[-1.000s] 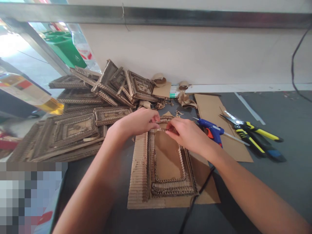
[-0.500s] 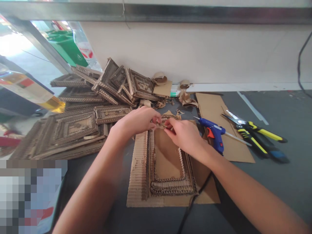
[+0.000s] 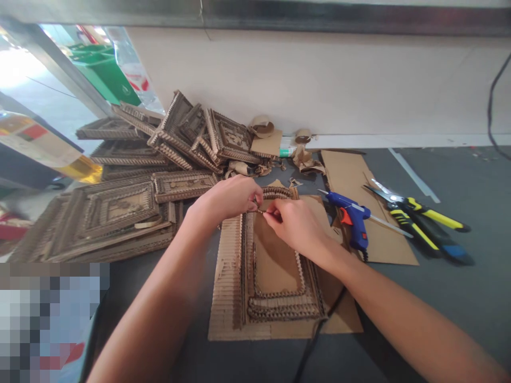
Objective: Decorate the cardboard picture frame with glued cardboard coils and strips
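A rectangular frame of corrugated cardboard strips lies on a cardboard sheet in front of me. My left hand is over the frame's far left corner, its fingers pinched on a thin corrugated cardboard strip. From the right, my right hand pinches the same strip with thumb and forefinger, close to the left fingertips. My fingers partly hide the strip and the frame's far end. Along the frame's inner edge runs a zigzag strip, standing on edge.
A blue glue gun and yellow-black snips lie on the right, on and beside a cardboard piece. Finished-looking cardboard frames are piled at left. A black cord crosses the sheet's near edge. Paper scraps lie behind.
My right fingertips have shifted slightly left along the strip, closer to my left hand. The view has moved a little; the frame stays on the sheet.
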`<action>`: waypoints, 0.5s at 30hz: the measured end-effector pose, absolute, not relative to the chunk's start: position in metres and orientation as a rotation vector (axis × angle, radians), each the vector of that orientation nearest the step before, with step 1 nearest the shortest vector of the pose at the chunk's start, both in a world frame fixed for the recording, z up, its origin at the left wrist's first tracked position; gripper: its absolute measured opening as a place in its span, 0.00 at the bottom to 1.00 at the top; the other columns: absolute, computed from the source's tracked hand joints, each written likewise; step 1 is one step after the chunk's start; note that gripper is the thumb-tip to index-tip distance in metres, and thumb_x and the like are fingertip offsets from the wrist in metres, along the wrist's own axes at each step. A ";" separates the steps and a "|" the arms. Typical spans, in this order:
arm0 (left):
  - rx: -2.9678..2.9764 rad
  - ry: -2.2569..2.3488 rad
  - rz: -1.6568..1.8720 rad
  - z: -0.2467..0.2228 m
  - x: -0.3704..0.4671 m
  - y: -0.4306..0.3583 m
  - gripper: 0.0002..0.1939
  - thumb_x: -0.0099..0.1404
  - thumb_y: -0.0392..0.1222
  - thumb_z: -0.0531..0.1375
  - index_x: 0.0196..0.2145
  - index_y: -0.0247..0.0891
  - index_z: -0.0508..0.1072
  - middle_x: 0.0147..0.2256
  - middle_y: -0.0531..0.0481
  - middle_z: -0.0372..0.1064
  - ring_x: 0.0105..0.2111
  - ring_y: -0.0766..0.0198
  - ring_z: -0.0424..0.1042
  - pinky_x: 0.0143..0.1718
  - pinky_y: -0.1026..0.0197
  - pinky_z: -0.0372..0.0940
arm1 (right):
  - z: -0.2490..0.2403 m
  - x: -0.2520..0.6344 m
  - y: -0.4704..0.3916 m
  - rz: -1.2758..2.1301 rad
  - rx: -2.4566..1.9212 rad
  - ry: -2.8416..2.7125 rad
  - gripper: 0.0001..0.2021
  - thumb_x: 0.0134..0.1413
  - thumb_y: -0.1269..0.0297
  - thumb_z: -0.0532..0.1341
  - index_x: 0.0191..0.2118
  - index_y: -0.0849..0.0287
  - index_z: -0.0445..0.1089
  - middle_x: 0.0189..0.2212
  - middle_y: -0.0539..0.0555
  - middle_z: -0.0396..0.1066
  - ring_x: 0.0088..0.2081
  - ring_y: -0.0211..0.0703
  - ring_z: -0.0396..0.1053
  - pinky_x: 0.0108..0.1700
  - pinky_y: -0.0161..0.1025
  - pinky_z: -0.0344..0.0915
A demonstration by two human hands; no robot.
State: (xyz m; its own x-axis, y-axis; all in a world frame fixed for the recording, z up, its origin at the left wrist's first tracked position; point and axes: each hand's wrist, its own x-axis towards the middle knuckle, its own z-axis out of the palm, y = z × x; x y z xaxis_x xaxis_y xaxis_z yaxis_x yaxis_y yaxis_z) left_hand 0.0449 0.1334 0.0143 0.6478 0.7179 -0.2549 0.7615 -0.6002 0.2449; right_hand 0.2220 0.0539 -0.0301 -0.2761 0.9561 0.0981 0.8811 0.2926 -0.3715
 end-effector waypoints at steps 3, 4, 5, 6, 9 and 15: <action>2.554 1.162 -0.194 0.014 0.046 0.134 0.15 0.59 0.37 0.59 0.40 0.46 0.83 0.36 0.49 0.79 0.37 0.58 0.74 0.37 0.61 0.62 | -0.030 0.221 0.054 0.343 -1.692 -2.272 0.08 0.64 0.66 0.59 0.35 0.60 0.75 0.31 0.55 0.79 0.31 0.45 0.75 0.30 0.39 0.58; 2.558 1.159 -0.198 0.014 0.045 0.134 0.15 0.59 0.36 0.59 0.40 0.46 0.83 0.36 0.49 0.79 0.36 0.58 0.74 0.38 0.61 0.63 | -0.030 0.220 0.054 0.342 -1.698 -2.275 0.08 0.63 0.66 0.59 0.35 0.60 0.75 0.31 0.56 0.79 0.31 0.45 0.75 0.29 0.39 0.58; 2.561 1.153 -0.201 0.014 0.045 0.134 0.16 0.59 0.35 0.59 0.40 0.46 0.83 0.36 0.49 0.79 0.36 0.58 0.74 0.38 0.61 0.62 | -0.030 0.220 0.055 0.341 -1.698 -2.278 0.08 0.63 0.66 0.59 0.35 0.60 0.75 0.31 0.56 0.79 0.31 0.45 0.75 0.29 0.39 0.58; 2.561 1.144 -0.204 0.015 0.045 0.134 0.16 0.59 0.35 0.59 0.40 0.46 0.83 0.36 0.49 0.79 0.36 0.59 0.74 0.38 0.61 0.62 | -0.030 0.220 0.055 0.345 -1.696 -2.279 0.08 0.63 0.66 0.59 0.35 0.60 0.75 0.30 0.55 0.79 0.31 0.45 0.75 0.29 0.39 0.58; 2.553 1.130 -0.199 0.014 0.044 0.133 0.14 0.58 0.35 0.59 0.38 0.46 0.83 0.36 0.50 0.79 0.35 0.59 0.74 0.38 0.61 0.62 | -0.031 0.219 0.054 0.359 -1.686 -2.271 0.08 0.63 0.66 0.59 0.34 0.60 0.75 0.31 0.55 0.79 0.31 0.45 0.75 0.30 0.39 0.59; 2.583 1.136 -0.193 0.011 0.044 0.133 0.13 0.58 0.33 0.60 0.35 0.44 0.83 0.34 0.50 0.79 0.35 0.59 0.73 0.36 0.61 0.61 | -0.018 0.228 0.055 0.492 -1.585 -2.353 0.06 0.61 0.67 0.62 0.37 0.57 0.78 0.30 0.53 0.79 0.32 0.44 0.75 0.31 0.38 0.60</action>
State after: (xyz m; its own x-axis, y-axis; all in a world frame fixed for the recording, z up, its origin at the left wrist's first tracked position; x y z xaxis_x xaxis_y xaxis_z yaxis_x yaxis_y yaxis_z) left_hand 0.0441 0.1332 0.0114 0.6763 0.6946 -0.2455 0.7367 -0.6368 0.2276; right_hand 0.2276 0.0553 -0.0178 -0.3701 0.9286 0.0270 0.8399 0.3469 -0.4175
